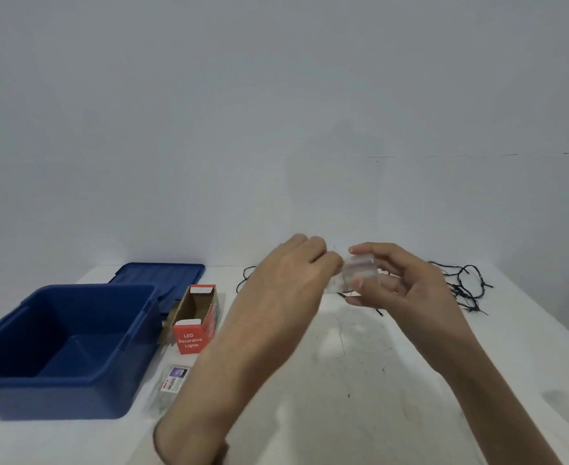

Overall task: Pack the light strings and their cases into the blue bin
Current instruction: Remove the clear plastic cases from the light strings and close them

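Observation:
A clear plastic battery case (pixel 357 268) is held above the table between my two hands. My right hand (pixel 400 280) grips it from the right with thumb and fingers. My left hand (pixel 293 273) pinches its left side. A dark light string (pixel 467 286) lies tangled on the table behind my right hand, and a loop of it shows behind my left hand. The blue bin (pixel 58 347) stands open and empty at the left. An open red LED lights box (pixel 196 317) lies beside the bin.
The bin's blue lid (pixel 162 276) lies flat behind the bin. A small clear packet with a printed label (pixel 172 384) lies in front of the red box. The white table (pixel 343 380) meets a plain wall at the back.

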{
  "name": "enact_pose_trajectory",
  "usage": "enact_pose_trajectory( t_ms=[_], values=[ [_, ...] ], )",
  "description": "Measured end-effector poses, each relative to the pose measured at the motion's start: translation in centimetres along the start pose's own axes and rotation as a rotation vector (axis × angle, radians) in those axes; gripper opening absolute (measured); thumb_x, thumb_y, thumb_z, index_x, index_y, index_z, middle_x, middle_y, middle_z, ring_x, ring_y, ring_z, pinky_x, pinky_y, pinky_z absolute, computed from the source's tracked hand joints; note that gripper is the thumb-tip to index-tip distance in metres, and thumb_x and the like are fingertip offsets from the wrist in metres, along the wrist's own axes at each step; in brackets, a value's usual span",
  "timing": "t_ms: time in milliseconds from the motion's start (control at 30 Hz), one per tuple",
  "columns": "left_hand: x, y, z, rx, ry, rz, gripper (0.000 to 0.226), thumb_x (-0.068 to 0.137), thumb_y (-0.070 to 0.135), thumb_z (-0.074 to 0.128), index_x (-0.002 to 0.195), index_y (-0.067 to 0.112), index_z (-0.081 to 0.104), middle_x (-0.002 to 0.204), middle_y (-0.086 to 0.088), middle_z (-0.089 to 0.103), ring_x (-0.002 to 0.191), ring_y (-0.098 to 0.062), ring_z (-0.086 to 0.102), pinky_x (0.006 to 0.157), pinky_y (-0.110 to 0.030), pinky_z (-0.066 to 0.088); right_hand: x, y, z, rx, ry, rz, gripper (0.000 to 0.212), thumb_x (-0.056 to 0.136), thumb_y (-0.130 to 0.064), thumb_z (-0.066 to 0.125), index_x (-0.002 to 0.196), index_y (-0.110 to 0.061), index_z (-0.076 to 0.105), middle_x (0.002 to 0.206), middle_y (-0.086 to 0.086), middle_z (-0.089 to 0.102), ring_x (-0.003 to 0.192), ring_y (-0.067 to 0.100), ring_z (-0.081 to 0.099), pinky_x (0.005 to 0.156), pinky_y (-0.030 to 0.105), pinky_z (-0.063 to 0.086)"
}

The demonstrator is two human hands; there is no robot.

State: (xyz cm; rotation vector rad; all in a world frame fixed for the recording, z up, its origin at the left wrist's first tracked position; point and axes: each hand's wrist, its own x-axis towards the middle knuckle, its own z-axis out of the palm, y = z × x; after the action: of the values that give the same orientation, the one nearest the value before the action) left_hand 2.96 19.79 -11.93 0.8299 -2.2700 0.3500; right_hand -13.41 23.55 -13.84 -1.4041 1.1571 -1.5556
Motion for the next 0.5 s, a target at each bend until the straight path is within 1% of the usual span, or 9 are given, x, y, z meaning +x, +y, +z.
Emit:
enact_pose_trajectory(
  t_ms=[67,133,167,233,300,367,433,467,500],
  values=[
    [0.7,-0.8,0.0,-0.028,0.004,0.056,0.017,0.072,-0.002,0.069,0.082,0.011,0.066,0.073,0.000,0.056,0.071,-0.012,0.039,0.058,-0.029,0.038,-0.1,-0.3,-0.2,0.011,-0.051,-0.001,0.032,0.081,0.007,0.062,0.098,-0.019,0.068,0.095,0.002,0.071,0.085,0.027,0.070,0.074,0.034,0.059],
    [1.2,-1.7,0.1,-0.113,0.010,0.079,0.007,0.081,0.010,0.062,0.084,0.012,0.068,0.075,-0.001,0.060,0.072,-0.010,0.044,0.061,-0.028,0.039,-0.1,-0.4,-0.4,0.021,-0.092,0.013,0.033,0.080,0.008,0.064,0.098,-0.019,0.069,0.095,0.002,0.071,0.085,0.029,0.070,0.074,0.034,0.059],
    [1.3,-2.1,0.0,-0.179,-0.005,0.057,0.013,0.085,0.017,0.058,0.084,0.012,0.070,0.078,0.000,0.062,0.073,-0.009,0.047,0.063,-0.025,0.040,-0.2,-0.4,-0.5,0.025,-0.113,0.020,0.032,0.078,0.005,0.067,0.099,-0.019,0.069,0.095,0.002,0.072,0.085,0.029,0.070,0.073,0.035,0.059],
    [1.5,-2.4,-0.5,-0.360,-0.054,-0.026,0.016,0.088,0.021,0.058,0.085,0.014,0.072,0.084,0.002,0.067,0.076,-0.007,0.055,0.068,-0.019,0.043,-0.2,-0.5,-0.6,0.038,-0.164,0.023,0.036,0.072,-0.004,0.067,0.103,-0.023,0.068,0.096,0.006,0.071,0.084,0.030,0.070,0.073,0.035,0.059],
    [1.5,-2.7,-0.7,-0.575,-0.116,-0.162,0.011,0.087,0.017,0.063,0.086,0.014,0.074,0.085,0.003,0.073,0.076,-0.006,0.063,0.073,-0.017,0.048,-0.2,-0.5,-0.6,0.076,-0.224,0.002,0.042,0.073,-0.006,0.065,0.109,-0.027,0.062,0.097,0.015,0.070,0.085,0.034,0.069,0.072,0.037,0.058],
    [1.5,-3.1,-0.6,-0.788,-0.202,-0.293,0.010,0.086,0.015,0.065,0.084,0.016,0.074,0.080,0.002,0.074,0.074,-0.009,0.067,0.074,-0.023,0.053,-0.3,-0.4,-0.5,0.100,-0.256,-0.026,0.041,0.075,-0.005,0.063,0.108,-0.028,0.061,0.095,0.020,0.069,0.085,0.037,0.068,0.071,0.039,0.058],
    [1.4,-3.6,-0.3,-0.918,-0.263,-0.366,0.009,0.085,0.016,0.066,0.082,0.019,0.075,0.080,-0.001,0.074,0.074,-0.013,0.067,0.074,-0.036,0.053,-0.3,-0.3,-0.4,0.096,-0.256,-0.040,0.036,0.075,-0.004,0.062,0.104,-0.024,0.064,0.095,0.019,0.068,0.086,0.038,0.067,0.072,0.040,0.058],
    [1.4,-3.9,-0.3,-0.982,-0.292,-0.405,0.009,0.084,0.015,0.067,0.082,0.017,0.075,0.080,-0.003,0.073,0.074,-0.014,0.067,0.074,-0.039,0.052,-0.4,-0.3,-0.3,0.082,-0.258,-0.043,0.033,0.074,-0.003,0.062,0.101,-0.022,0.066,0.096,0.016,0.069,0.086,0.035,0.067,0.072,0.040,0.058],
    [1.3,-4.0,-0.2,-1.050,-0.318,-0.447,0.009,0.084,0.013,0.066,0.082,0.015,0.075,0.079,-0.003,0.073,0.073,-0.012,0.066,0.072,-0.033,0.053,-0.4,-0.2,-0.2,0.066,-0.264,-0.042,0.031,0.075,-0.004,0.062,0.099,-0.020,0.068,0.096,0.012,0.069,0.086,0.031,0.068,0.072,0.039,0.058]
  ],
)
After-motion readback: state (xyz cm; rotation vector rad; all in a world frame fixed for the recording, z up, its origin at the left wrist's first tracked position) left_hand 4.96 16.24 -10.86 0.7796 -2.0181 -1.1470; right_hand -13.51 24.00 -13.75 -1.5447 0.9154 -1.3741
